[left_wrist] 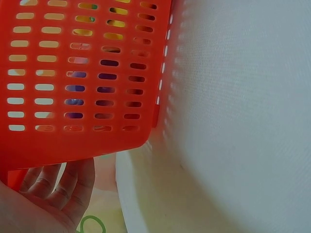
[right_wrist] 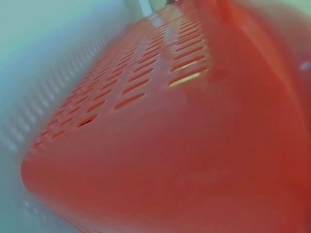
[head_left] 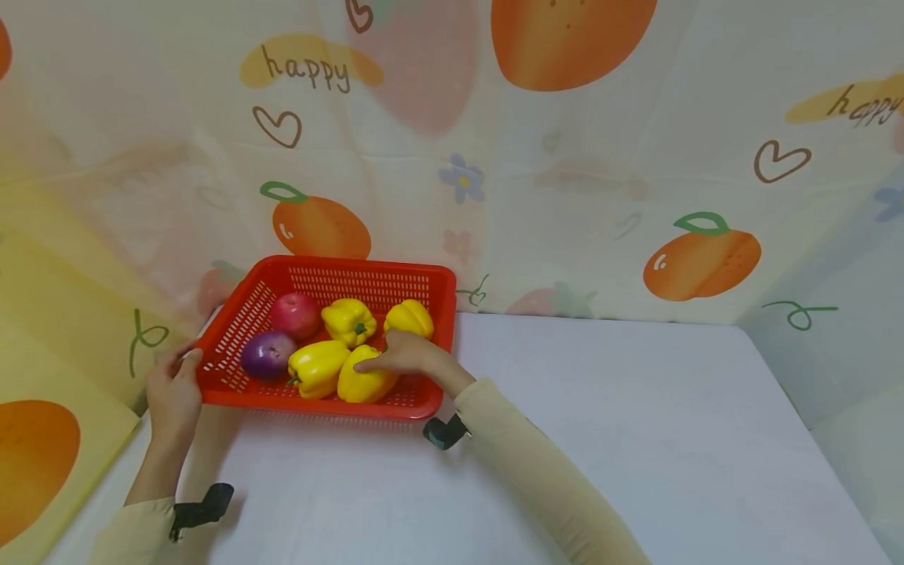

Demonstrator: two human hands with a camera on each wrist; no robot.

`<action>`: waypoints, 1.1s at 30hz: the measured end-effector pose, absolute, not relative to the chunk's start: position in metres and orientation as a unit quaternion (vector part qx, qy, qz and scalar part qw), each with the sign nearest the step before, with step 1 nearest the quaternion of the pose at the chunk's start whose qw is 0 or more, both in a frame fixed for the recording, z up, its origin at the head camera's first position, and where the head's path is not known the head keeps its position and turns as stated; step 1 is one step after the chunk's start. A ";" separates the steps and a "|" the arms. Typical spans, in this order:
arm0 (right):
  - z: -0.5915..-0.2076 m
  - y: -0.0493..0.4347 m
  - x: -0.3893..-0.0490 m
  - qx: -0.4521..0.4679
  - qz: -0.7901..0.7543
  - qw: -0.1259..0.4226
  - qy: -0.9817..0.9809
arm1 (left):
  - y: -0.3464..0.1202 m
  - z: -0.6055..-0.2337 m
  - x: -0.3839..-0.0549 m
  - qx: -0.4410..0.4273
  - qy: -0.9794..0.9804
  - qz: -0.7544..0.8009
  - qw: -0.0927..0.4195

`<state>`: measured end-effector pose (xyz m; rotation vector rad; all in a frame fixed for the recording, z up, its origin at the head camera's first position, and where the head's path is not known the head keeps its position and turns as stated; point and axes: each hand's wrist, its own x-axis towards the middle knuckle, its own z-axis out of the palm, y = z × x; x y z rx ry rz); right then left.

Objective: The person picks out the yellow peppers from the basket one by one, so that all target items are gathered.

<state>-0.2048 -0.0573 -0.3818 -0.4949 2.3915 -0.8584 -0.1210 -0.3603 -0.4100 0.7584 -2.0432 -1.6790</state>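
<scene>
A red plastic basket (head_left: 325, 410) with slotted walls holds several yellow bell peppers and two round pieces of produce. My left hand (head_left: 174, 392) grips its left rim, the thumb on top; in the left wrist view the fingers (left_wrist: 77, 187) show below the rim. Reaching in over the right front corner, my right hand (head_left: 408, 353) holds a yellow bell pepper (head_left: 363, 380), thumb on its upper side. Another yellow pepper (head_left: 410, 315) lies just behind that hand. Only the basket's outer wall (right_wrist: 160, 145) fills the right wrist view, the hand being hidden.
Left in the basket are a pinkish-red round fruit (head_left: 295, 315) and a glossy purple round item (head_left: 267, 355). Two more yellow peppers, one at the middle (head_left: 349, 320) and one in front (head_left: 318, 369), lie beside them. A white table (head_left: 600, 408) meets a fruit-printed cloth (head_left: 565, 196) behind.
</scene>
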 end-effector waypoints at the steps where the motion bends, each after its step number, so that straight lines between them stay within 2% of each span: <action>1: -0.382 -0.057 -0.204 -0.186 -0.321 0.269 0.889 | -0.360 -0.410 -0.121 0.272 -0.726 -0.601 0.195; 11: -0.379 -0.054 -0.201 -0.215 -0.353 0.225 0.882 | -0.362 -0.410 -0.120 0.274 -0.719 -0.609 0.192; 23: -0.363 -0.033 -0.187 -0.268 -0.353 0.098 0.891 | -0.361 -0.411 -0.121 0.274 -0.723 -0.602 0.200; 33: -0.349 -0.009 -0.192 -0.274 -0.379 0.032 0.884 | -0.360 -0.410 -0.122 0.283 -0.718 -0.604 0.198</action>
